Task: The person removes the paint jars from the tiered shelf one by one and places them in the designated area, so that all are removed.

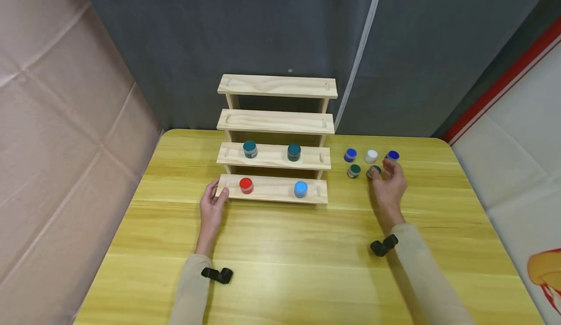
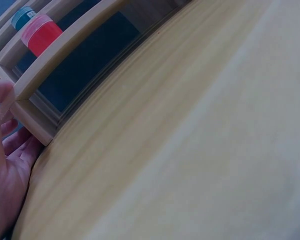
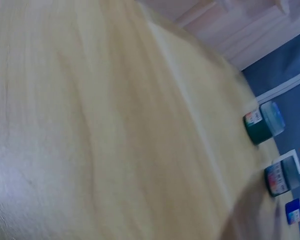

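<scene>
Beside the wooden rack point(image 1: 276, 121), on its right, your right hand point(image 1: 390, 186) hangs next to a dark green jar point(image 3: 277, 181), thumb and fingers spread with a gap between them. Nothing looks pinched there; whether your thumb brushes the jar cannot be told. At the other end your left hand point(image 1: 212, 208) grips the lowest step, thumb at its front edge and fingers along the outer side.

The likeliest mishap is a knock: your fingers are so close to the dark blue jar point(image 1: 393, 155), partly hiding it, that a hasty squeeze could tip or push it. The white jar point(image 1: 371, 156) and a second green jar point(image 1: 353, 171) stand near enough to be bumped too. A tug from your left hand could jolt the rack and send the red jar point(image 1: 246, 185) or the light blue jar point(image 1: 300, 189) off its narrow step.

That dark green jar stands upright on the table point(image 1: 280, 266), to the right of its green twin and in front of the white one. It looks short and round, with a printed label on its side and a greyish, seemingly see-through lid.
</scene>
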`<state>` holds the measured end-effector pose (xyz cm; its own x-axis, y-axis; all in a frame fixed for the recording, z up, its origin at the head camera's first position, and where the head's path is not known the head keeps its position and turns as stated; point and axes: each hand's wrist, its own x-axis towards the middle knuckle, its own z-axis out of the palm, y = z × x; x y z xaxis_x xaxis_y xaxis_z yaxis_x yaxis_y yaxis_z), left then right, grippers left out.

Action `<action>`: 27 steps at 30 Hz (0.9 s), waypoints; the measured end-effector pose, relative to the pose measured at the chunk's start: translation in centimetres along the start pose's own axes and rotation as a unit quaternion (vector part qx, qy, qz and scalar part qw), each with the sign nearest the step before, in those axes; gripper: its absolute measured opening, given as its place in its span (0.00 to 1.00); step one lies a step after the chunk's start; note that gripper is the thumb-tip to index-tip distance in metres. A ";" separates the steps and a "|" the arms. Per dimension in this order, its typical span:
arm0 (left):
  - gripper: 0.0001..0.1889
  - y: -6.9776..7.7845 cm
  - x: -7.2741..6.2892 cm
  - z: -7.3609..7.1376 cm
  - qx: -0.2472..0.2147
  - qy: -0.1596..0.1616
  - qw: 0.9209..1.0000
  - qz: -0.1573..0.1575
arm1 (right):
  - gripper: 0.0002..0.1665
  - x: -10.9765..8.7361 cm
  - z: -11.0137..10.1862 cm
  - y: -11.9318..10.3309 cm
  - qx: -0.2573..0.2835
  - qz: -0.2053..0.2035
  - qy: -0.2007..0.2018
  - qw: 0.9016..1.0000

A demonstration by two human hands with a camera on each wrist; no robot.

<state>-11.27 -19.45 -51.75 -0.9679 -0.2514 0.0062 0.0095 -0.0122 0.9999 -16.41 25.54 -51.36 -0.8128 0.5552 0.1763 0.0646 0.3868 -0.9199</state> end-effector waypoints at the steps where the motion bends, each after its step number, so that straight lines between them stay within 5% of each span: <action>1: 0.25 0.0 0.0 0.0 0.000 0.000 1.000 0.001 | 0.25 0.0 0.0 -0.3 0.002 -0.006 0.000 1.000; 12: 0.25 -0.1 0.0 -0.1 -0.008 0.001 1.000 0.006 | 0.22 -0.7 0.2 -3.2 0.036 -0.073 0.006 0.997; 17: 0.25 -0.1 0.0 -0.1 -0.006 0.001 1.000 0.006 | 0.22 -2.4 0.5 -6.7 0.069 -0.095 -0.010 0.993; 27: 0.25 -3.1 1.0 -0.4 -0.009 0.014 1.000 0.008 | 0.22 -4.8 1.1 -11.3 0.123 -0.102 -0.061 0.985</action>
<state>-12.18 -20.10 -54.87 -0.9602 -0.2785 0.0217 0.0297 -0.0248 0.9993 -13.88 17.65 -42.19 -0.8592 0.3854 0.3365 -0.2375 0.2821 -0.9295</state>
